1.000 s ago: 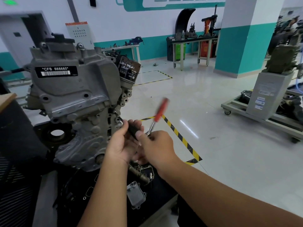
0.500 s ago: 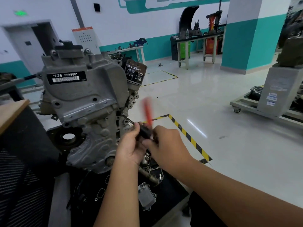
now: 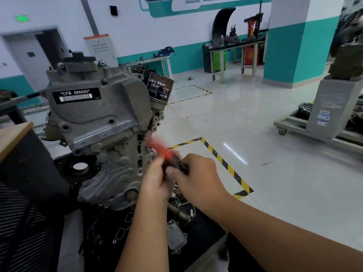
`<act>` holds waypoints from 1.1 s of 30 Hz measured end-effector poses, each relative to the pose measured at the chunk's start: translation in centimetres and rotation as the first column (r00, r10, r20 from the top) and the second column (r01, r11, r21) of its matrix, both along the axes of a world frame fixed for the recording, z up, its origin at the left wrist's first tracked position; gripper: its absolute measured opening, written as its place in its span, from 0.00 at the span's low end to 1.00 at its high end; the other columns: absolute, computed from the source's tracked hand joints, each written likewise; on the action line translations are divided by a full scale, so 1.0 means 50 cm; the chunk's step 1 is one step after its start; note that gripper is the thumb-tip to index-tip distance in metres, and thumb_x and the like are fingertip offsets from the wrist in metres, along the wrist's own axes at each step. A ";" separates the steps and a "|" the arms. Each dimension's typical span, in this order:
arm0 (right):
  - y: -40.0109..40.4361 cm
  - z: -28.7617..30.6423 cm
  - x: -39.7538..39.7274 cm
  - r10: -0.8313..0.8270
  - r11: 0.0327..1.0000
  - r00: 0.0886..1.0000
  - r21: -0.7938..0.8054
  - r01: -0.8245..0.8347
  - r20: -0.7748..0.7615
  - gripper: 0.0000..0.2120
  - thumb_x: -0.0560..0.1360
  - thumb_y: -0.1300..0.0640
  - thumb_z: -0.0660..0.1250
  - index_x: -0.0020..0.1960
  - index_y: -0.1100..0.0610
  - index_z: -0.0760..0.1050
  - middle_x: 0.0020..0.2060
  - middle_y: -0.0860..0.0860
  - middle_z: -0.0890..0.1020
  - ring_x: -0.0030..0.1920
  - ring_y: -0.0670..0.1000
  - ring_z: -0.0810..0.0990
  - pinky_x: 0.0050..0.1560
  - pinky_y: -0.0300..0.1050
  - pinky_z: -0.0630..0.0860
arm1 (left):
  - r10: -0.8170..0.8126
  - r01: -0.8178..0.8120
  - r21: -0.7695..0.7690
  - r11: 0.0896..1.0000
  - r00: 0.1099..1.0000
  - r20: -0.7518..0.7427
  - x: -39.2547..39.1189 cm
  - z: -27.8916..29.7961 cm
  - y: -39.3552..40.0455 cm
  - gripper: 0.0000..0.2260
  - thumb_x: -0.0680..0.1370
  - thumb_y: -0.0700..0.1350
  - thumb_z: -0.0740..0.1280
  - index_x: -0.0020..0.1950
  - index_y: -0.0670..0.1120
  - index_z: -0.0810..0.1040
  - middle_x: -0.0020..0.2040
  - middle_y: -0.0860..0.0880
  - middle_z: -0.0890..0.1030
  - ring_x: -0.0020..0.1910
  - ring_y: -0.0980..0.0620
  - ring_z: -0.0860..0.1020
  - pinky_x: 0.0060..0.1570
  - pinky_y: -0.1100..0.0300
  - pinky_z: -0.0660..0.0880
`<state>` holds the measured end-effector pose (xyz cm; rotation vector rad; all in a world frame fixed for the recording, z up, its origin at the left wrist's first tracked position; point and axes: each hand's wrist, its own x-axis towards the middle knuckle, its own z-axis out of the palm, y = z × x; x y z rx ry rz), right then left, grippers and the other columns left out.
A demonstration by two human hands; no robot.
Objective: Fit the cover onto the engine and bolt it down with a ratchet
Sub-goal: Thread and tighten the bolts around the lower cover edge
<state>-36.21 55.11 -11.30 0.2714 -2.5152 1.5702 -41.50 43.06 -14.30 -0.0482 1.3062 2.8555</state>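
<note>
From the head camera, the engine [image 3: 98, 130] stands upright at left on a dark stand, its grey cover [image 3: 102, 107] seated on the front face and bearing a black label reading "CFB 666660". A dark oil filter [image 3: 159, 87] sticks up at the engine's upper right corner. Both hands meet just right of the engine's lower side edge. The left hand [image 3: 157, 179] has its fingers curled round a dark part of the tool close to the engine, a closed grip. The right hand [image 3: 196, 177] wraps the ratchet [image 3: 172, 160] from the other side, thumb pressed on its dark body; this grip is closed on the tool too. The ratchet's red handle [image 3: 157, 146] is blurred and slants up toward the row of bolt bosses on the engine's side edge. Below the hands, a small finned metal part [image 3: 175, 238] and loose fittings lie on the black desk [image 3: 206, 228]. Yellow-black floor tape [image 3: 225, 163] runs behind the hands.
</note>
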 end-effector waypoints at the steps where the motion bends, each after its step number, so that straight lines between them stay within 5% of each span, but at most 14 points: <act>1: -0.009 0.005 -0.004 -0.006 0.957 0.976 -0.283 0.069 0.217 0.11 0.76 0.49 0.71 0.45 0.57 0.79 0.38 0.56 0.85 0.32 0.54 0.83 0.33 0.50 0.81 | -0.008 0.008 0.015 1.000 1.000 0.026 -0.001 -0.005 -0.006 0.12 0.76 0.54 0.67 0.43 0.46 0.81 0.41 0.47 0.82 0.39 0.50 0.82 0.42 0.57 0.80; 4: -0.015 0.018 -0.013 0.035 0.852 0.909 -0.487 0.191 0.416 0.11 0.78 0.51 0.70 0.48 0.60 0.77 0.38 0.60 0.84 0.30 0.57 0.82 0.32 0.51 0.80 | 0.004 -0.006 0.030 1.000 0.998 0.068 -0.006 -0.010 -0.013 0.09 0.80 0.50 0.65 0.47 0.45 0.80 0.43 0.46 0.84 0.37 0.49 0.84 0.35 0.57 0.81; 6: 0.002 0.003 -0.016 -0.043 0.995 0.996 0.098 0.036 0.078 0.10 0.78 0.52 0.69 0.53 0.58 0.75 0.41 0.56 0.82 0.38 0.58 0.82 0.35 0.48 0.75 | 0.033 -0.034 0.017 0.999 0.997 0.070 -0.012 -0.009 -0.007 0.13 0.79 0.48 0.66 0.39 0.44 0.84 0.39 0.46 0.84 0.35 0.51 0.84 0.35 0.60 0.81; 8: 0.016 -0.016 -0.015 0.071 0.849 0.984 0.527 0.026 -0.163 0.16 0.78 0.54 0.69 0.64 0.55 0.72 0.46 0.53 0.81 0.44 0.57 0.81 0.37 0.46 0.69 | 0.041 -0.041 0.006 0.999 0.998 0.050 -0.014 -0.010 0.001 0.16 0.77 0.50 0.67 0.33 0.45 0.85 0.37 0.48 0.84 0.35 0.53 0.84 0.35 0.62 0.80; 11: 0.000 -0.022 -0.005 -0.003 1.000 0.999 -0.029 0.004 0.047 0.10 0.77 0.52 0.71 0.56 0.55 0.78 0.37 0.49 0.83 0.35 0.48 0.83 0.33 0.38 0.75 | 0.002 -0.003 0.045 0.999 1.000 0.026 -0.009 -0.014 -0.001 0.13 0.74 0.51 0.69 0.35 0.44 0.84 0.37 0.47 0.83 0.37 0.51 0.83 0.41 0.58 0.81; 14: -0.013 0.015 0.004 0.214 0.743 0.861 -0.649 0.164 0.461 0.11 0.80 0.53 0.69 0.51 0.62 0.78 0.35 0.58 0.85 0.26 0.54 0.81 0.25 0.46 0.77 | -0.002 -0.002 0.069 0.998 0.998 0.063 -0.008 -0.016 -0.015 0.12 0.78 0.49 0.68 0.39 0.45 0.85 0.42 0.47 0.85 0.40 0.50 0.84 0.40 0.56 0.82; 17: 0.009 0.004 -0.010 -0.020 1.000 0.989 0.020 0.017 0.147 0.06 0.78 0.54 0.70 0.49 0.56 0.77 0.38 0.54 0.84 0.38 0.56 0.84 0.36 0.50 0.81 | 0.046 -0.045 -0.017 0.999 0.998 0.049 -0.019 -0.013 -0.008 0.20 0.82 0.48 0.64 0.33 0.46 0.85 0.38 0.47 0.84 0.34 0.52 0.83 0.33 0.61 0.80; 19: 0.017 -0.008 -0.009 0.026 0.883 0.996 0.470 0.019 -0.090 0.09 0.77 0.54 0.68 0.56 0.55 0.76 0.45 0.51 0.81 0.46 0.54 0.81 0.43 0.47 0.78 | 0.084 -0.081 -0.071 0.994 0.996 0.042 -0.021 -0.012 0.002 0.20 0.81 0.49 0.64 0.32 0.46 0.85 0.38 0.48 0.84 0.33 0.53 0.83 0.33 0.62 0.79; 22: -0.003 -0.011 0.002 0.039 0.984 0.978 -0.176 -0.003 0.203 0.09 0.77 0.52 0.71 0.48 0.58 0.78 0.34 0.52 0.81 0.32 0.53 0.79 0.32 0.44 0.74 | 0.048 -0.050 0.016 0.999 0.996 0.076 -0.013 -0.011 -0.006 0.13 0.80 0.51 0.67 0.41 0.45 0.82 0.40 0.46 0.82 0.37 0.49 0.82 0.43 0.56 0.80; 24: -0.011 0.011 0.011 0.289 0.735 0.835 -0.668 0.119 0.468 0.09 0.79 0.53 0.70 0.46 0.58 0.79 0.28 0.56 0.79 0.23 0.53 0.74 0.26 0.44 0.70 | 0.032 -0.039 0.073 0.997 0.996 0.086 -0.008 -0.011 -0.016 0.09 0.78 0.51 0.68 0.46 0.45 0.80 0.42 0.46 0.82 0.39 0.48 0.82 0.43 0.55 0.81; 27: 0.000 -0.011 -0.008 0.033 0.985 0.952 -0.172 0.021 0.306 0.13 0.78 0.48 0.69 0.50 0.59 0.77 0.35 0.54 0.81 0.31 0.54 0.78 0.33 0.47 0.74 | 0.075 -0.082 0.066 0.994 0.993 0.092 -0.014 -0.011 -0.006 0.13 0.82 0.47 0.64 0.41 0.44 0.82 0.39 0.45 0.83 0.37 0.48 0.83 0.40 0.55 0.82; 29: 0.005 -0.031 -0.002 -0.048 0.973 0.998 0.229 0.036 0.050 0.13 0.78 0.45 0.68 0.53 0.55 0.76 0.40 0.51 0.80 0.39 0.53 0.79 0.37 0.45 0.74 | 0.104 -0.104 -0.007 0.995 0.990 0.096 -0.018 -0.013 0.009 0.16 0.80 0.49 0.65 0.36 0.45 0.84 0.37 0.46 0.84 0.35 0.50 0.83 0.38 0.57 0.81; 31: -0.002 -0.033 0.003 -0.035 0.999 0.991 -0.015 0.038 0.129 0.14 0.78 0.44 0.69 0.45 0.56 0.77 0.34 0.51 0.81 0.32 0.52 0.79 0.31 0.45 0.75 | 0.094 -0.093 -0.015 0.996 0.991 0.092 -0.013 -0.013 0.008 0.14 0.78 0.51 0.67 0.38 0.43 0.81 0.37 0.45 0.82 0.34 0.49 0.82 0.36 0.58 0.80; 33: -0.010 -0.008 -0.001 0.229 0.775 0.847 -0.616 0.138 0.479 0.16 0.79 0.47 0.68 0.42 0.59 0.80 0.28 0.54 0.81 0.23 0.52 0.75 0.23 0.44 0.73 | 0.071 -0.072 0.009 0.997 0.992 0.100 -0.009 -0.015 -0.009 0.14 0.80 0.51 0.66 0.40 0.44 0.82 0.40 0.46 0.83 0.36 0.49 0.83 0.35 0.58 0.81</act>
